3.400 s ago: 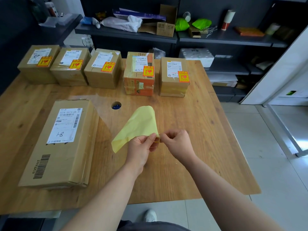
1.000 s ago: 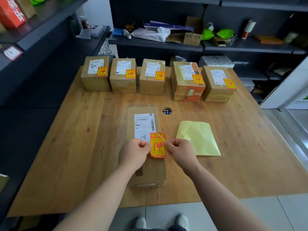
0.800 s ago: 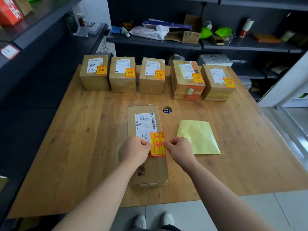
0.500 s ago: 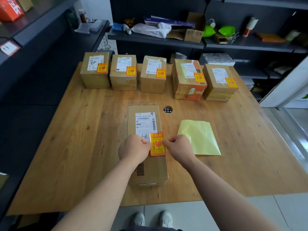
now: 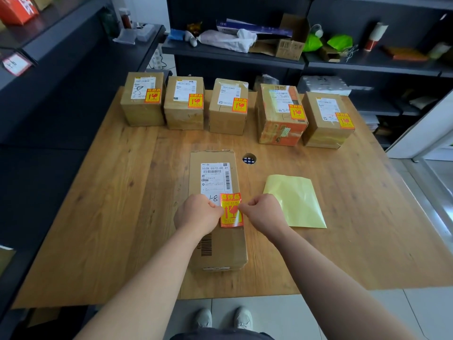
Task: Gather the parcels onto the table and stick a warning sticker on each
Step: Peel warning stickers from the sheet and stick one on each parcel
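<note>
Plainly, the left grip (image 5: pixel 198 214) is closed in a pinch on the left edge of the warning sticker (image 5: pixel 231 211), its fingers curled under. The right grip (image 5: pixel 263 212) pinches the right edge in the same way. Between them the orange-and-yellow sticker sits upright on top of the long parcel (image 5: pixel 220 249), and its upper part overlaps the lower right corner of the white shipping label (image 5: pixel 215 177). Whether it is pressed flat cannot be told.

The long parcel lies flat on the wooden bench (image 5: pixel 122 217) with its long side running from six to twelve o'clock, directly in front of the person. At three o'clock of the parcel, just beside the right grip, a pale yellow backing sheet (image 5: pixel 294 202) lies flat on the wood. At about one o'clock of the parcel, close to its far corner, is a round cable hole (image 5: pixel 249 159).

Further out at twelve o'clock, a row of five parcels (image 5: pixel 229 106) stands along the far edge of the bench. Each carries one of the matching stickers (image 5: pixel 240 104) on its top. Beyond them, dark shelves (image 5: pixel 232 54) hold loose boxes and bags. At six o'clock, below the bench edge, a pair of pale shoes (image 5: pixel 203 317) stands on the tiled floor.
</note>
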`<state>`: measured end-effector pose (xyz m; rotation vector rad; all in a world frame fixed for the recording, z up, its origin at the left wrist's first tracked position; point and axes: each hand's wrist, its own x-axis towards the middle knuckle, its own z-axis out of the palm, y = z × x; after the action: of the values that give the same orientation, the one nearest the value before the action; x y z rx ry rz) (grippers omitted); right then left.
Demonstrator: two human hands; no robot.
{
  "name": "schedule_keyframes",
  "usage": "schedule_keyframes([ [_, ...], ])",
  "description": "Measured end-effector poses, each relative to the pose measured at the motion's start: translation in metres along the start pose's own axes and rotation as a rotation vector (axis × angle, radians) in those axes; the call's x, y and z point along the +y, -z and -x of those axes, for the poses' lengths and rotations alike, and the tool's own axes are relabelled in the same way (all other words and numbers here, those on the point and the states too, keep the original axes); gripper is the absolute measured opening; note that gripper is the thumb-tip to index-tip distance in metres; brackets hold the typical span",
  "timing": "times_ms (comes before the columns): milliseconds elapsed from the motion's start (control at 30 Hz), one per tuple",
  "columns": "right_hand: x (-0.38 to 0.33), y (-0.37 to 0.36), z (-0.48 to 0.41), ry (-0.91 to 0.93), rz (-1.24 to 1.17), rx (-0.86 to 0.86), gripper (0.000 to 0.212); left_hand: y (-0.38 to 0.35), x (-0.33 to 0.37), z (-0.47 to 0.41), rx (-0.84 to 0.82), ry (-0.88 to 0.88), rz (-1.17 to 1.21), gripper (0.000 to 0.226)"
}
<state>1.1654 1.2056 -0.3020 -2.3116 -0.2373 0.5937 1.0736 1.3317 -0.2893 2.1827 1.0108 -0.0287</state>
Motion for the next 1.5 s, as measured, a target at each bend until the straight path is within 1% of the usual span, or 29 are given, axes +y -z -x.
schedule_keyframes([
  [267, -0.002, 0.0, -0.001, -0.002, 0.008, -0.003, 0.027, -0.001, 0.0, 0.001, 0.012, -0.008, -0.005, 0.041],
  [467, -0.004, 0.001, -0.002, -0.035, 0.01, -0.02, 0.026, 0.0, 0.002, 0.003, 0.015, -0.014, -0.009, 0.042],
  [700, -0.008, 0.003, -0.003, -0.034, 0.053, -0.026, 0.029, 0.002, 0.003, 0.005, 0.021, -0.016, -0.023, 0.044],
  [900, -0.007, 0.004, -0.002, -0.029, 0.032, -0.041, 0.029, 0.002, 0.001, 0.005, 0.01, -0.019, -0.012, 0.047],
  [1133, -0.007, 0.004, -0.003, -0.004, 0.064, -0.037, 0.029, 0.001, 0.0, 0.005, 0.012, -0.021, 0.001, 0.045],
  [1367, -0.007, 0.007, -0.006, 0.021, 0.116, -0.037, 0.032, -0.002, 0.0, 0.002, 0.014, -0.012, -0.003, 0.039],
  [1500, -0.003, 0.014, -0.004, 0.066, 0.141, -0.003, 0.036, 0.0, -0.004, 0.0, 0.032, -0.012, 0.119, 0.018],
])
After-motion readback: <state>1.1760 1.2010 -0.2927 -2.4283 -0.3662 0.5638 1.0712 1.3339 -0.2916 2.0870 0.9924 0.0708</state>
